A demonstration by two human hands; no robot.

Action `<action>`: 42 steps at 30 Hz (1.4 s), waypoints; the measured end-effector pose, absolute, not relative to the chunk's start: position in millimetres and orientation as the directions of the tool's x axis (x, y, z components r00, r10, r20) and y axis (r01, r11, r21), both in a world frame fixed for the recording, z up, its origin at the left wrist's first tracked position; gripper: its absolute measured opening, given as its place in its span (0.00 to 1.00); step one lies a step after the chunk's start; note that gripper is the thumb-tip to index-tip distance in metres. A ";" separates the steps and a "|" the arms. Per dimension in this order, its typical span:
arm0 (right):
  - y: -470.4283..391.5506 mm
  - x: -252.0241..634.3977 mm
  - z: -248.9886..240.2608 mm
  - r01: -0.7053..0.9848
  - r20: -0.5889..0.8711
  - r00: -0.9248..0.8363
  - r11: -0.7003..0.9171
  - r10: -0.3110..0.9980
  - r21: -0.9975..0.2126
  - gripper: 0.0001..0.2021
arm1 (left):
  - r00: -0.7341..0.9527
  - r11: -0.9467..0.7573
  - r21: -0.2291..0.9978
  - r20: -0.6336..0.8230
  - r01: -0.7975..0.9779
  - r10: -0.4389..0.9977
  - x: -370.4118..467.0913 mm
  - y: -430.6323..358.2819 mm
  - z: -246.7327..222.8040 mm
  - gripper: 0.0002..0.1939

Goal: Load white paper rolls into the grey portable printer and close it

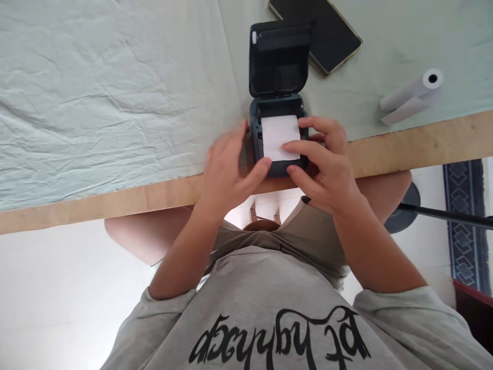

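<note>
A small dark thermal label printer (278,169) rests at the table's front edge, its lid (279,61) flipped up and back. White paper (280,134), apparently from a roll, lies in its bay. My left hand (229,167) is spread around the printer's left side, thumb near the front left corner and fingers along the side. From the right, my right hand (325,164) touches the paper with a fingertip; another finger is at the paper's upper right edge, and the thumb is on the printer's front edge. Its fingers are apart.
Behind the lid lies a black smartphone (335,38), partly covered by it. A loose white paper roll (412,96) sits to the right, its end partly unrolled. A pale green cloth (115,92) covers the table, leaving a bare wooden edge (423,139) in front.
</note>
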State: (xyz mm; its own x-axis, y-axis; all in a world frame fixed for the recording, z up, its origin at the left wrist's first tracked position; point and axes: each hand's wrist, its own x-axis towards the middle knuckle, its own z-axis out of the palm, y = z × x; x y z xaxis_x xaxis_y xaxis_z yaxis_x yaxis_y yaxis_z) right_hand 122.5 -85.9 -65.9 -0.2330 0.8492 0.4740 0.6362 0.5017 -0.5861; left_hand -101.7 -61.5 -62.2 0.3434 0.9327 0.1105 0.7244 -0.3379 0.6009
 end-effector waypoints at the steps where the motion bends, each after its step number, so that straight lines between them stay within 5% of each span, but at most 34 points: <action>1: -86.6 123.0 -65.7 0.631 0.444 -0.228 0.479 0.867 -0.610 0.16 | 0.323 -0.334 0.613 0.133 0.716 0.937 -100.9 -53.5 -61.7 0.40; 6: -86.1 124.7 -65.3 0.625 0.399 -0.216 0.441 0.891 -0.644 0.14 | 0.255 -0.415 0.601 0.336 0.683 0.907 -76.5 4.9 -39.2 0.44; 9: -85.8 124.3 -66.4 0.635 0.392 -0.204 0.426 0.897 -0.645 0.14 | 0.283 -0.431 0.601 0.329 0.673 0.901 -55.9 26.9 -11.6 0.22; 11: -85.8 123.9 -66.1 0.628 0.379 -0.206 0.419 0.902 -0.656 0.14 | 0.326 -0.443 0.555 0.301 0.704 0.896 -46.6 31.2 2.1 0.17; 17: -86.7 123.2 -59.0 0.633 0.343 -0.191 0.383 0.920 -0.673 0.11 | 0.171 -0.556 0.741 0.535 0.376 0.828 -35.7 34.1 6.6 0.21; 20: -86.9 123.1 -58.0 0.639 0.353 -0.180 0.382 0.918 -0.668 0.11 | 0.205 -0.512 0.723 0.475 0.463 0.856 -26.2 40.0 9.9 0.20; 25: -86.0 123.1 -58.9 0.607 0.405 -0.203 0.439 0.891 -0.662 0.09 | 0.472 -0.475 0.442 0.125 0.761 0.873 -7.2 43.6 10.7 0.17; 29: -84.2 122.7 -59.9 0.612 0.413 -0.189 0.435 0.891 -0.660 0.09 | 0.470 -0.430 0.362 -0.028 0.827 0.882 0.7 38.6 -1.6 0.18; 33: -86.7 124.3 -68.4 0.561 0.505 -0.076 0.455 0.860 -0.691 0.06 | 0.503 -0.478 0.297 -0.008 0.826 0.864 4.1 31.1 -7.4 0.23; 37: -93.2 125.0 -77.1 0.492 0.436 0.139 0.320 0.889 -0.810 0.15 | 0.582 -0.565 0.244 0.001 0.789 0.813 7.7 26.3 -5.3 0.24; 42: -92.4 122.2 -73.2 0.457 0.382 0.132 0.286 0.915 -0.842 0.18 | 0.622 -0.606 0.254 0.020 0.754 0.783 -0.7 32.7 0.1 0.26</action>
